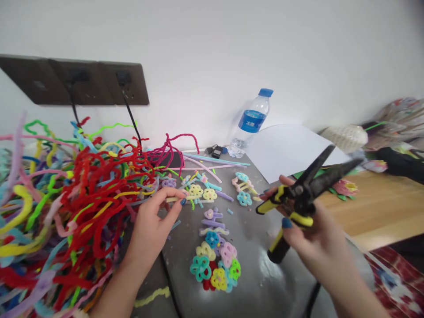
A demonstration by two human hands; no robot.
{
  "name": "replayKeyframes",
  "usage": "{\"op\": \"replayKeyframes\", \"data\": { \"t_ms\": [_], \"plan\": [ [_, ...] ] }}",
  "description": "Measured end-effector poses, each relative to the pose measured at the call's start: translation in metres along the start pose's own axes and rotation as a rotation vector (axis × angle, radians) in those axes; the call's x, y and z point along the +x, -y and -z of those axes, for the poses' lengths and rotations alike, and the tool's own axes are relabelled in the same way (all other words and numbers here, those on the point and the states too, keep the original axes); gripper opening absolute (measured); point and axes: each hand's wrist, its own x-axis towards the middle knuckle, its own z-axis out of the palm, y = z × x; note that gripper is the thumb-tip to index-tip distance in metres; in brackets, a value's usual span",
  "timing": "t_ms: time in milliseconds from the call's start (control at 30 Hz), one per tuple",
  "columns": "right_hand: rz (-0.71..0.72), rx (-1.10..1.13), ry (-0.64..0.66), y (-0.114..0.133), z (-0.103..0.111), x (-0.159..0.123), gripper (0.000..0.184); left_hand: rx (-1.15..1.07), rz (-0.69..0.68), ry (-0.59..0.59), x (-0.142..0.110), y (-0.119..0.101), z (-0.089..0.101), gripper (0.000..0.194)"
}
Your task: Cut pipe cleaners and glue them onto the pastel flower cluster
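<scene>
My left hand (pixel 157 212) pinches a pale yellow pipe cleaner (pixel 172 199) between thumb and fingertips. Just right of those fingertips are pale yellow pipe-cleaner flowers (pixel 196 191). In my right hand (pixel 308 238) is a pair of shears (pixel 300 201) with black-and-yellow handles, its dark blades apart and pointing up to the right, away from the pipe cleaner. Between my hands on the grey tabletop lies a cluster of colourful pipe-cleaner flowers (pixel 218 279). Purple twisted pieces (pixel 213 223) lie above it. Farther back rests a pink-and-blue flower piece (pixel 244 198).
A large tangled heap of pipe cleaners (pixel 99 198) fills the left side. Against the wall stand a tilted water bottle (pixel 253 119) and sockets (pixel 96 84) with plugged cords. White paper (pixel 291 148) lies behind the shears; a wooden surface (pixel 380 203) is at right.
</scene>
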Motion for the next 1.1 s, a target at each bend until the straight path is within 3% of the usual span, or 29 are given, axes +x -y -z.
{"op": "replayKeyframes", "data": {
  "t_ms": [167, 367, 500, 733, 900, 1100],
  "plan": [
    [0.003, -0.162, -0.025, -0.006, -0.017, -0.029, 0.053, -0.055, 0.016, -0.005, -0.001, -0.001, -0.002, 0.008],
    [0.002, -0.151, 0.075, -0.014, -0.025, -0.037, 0.029, -0.107, 0.038, -0.005, -0.001, -0.007, -0.003, 0.005],
    [0.111, -0.206, 0.076, 0.003, -0.017, -0.02, 0.013, -0.095, 0.012, -0.012, -0.002, -0.01, -0.003, 0.007],
    [0.333, -0.579, 0.268, 0.039, 0.01, 0.034, 0.023, -0.029, -0.099, -0.025, -0.004, -0.014, -0.002, 0.013],
    [0.438, -0.737, 0.37, 0.04, 0.002, 0.053, 0.025, -0.049, -0.183, -0.033, -0.004, -0.013, -0.001, 0.018],
    [0.566, -0.858, 0.4, 0.042, -0.002, 0.053, 0.028, -0.091, -0.165, -0.043, -0.006, -0.016, 0.0, 0.017]
  ]
}}
